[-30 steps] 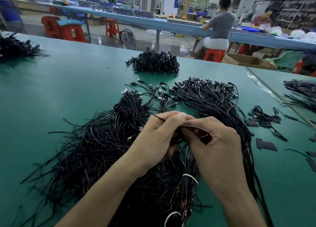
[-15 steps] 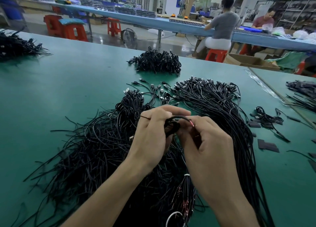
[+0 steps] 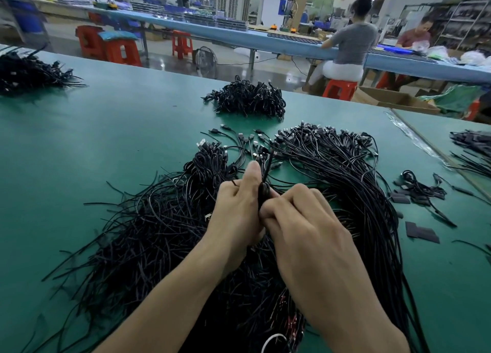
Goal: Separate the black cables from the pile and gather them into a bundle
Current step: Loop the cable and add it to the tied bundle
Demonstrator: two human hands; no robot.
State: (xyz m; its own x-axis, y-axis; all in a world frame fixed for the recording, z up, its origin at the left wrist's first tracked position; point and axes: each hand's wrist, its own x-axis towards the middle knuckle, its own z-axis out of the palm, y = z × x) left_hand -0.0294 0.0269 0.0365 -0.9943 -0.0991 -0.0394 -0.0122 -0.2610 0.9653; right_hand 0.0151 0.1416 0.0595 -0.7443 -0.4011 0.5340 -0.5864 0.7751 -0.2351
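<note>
Green table [image 3: 111, 145], with the big pile of black cables [image 3: 148, 235] sprawled across its near middle and running off the near edge. A heap of finished bundles [image 3: 247, 100] sits by the far edge.

Over the pile the left hand [image 3: 236, 214] and right hand [image 3: 305, 228] meet. Both have their fingers curled and clamped on a small coil [image 3: 263, 194]. The left thumb stands straight up beside it, and one cable end pokes out on top.

Looks like the wrap-and-cinch bit to me. Tips:
- Pin the loops flat under that thumb.
- Pull the tail snug rather than hard.
- Hold the coil clear of the pile so stray strands don't get wound in.
</note>
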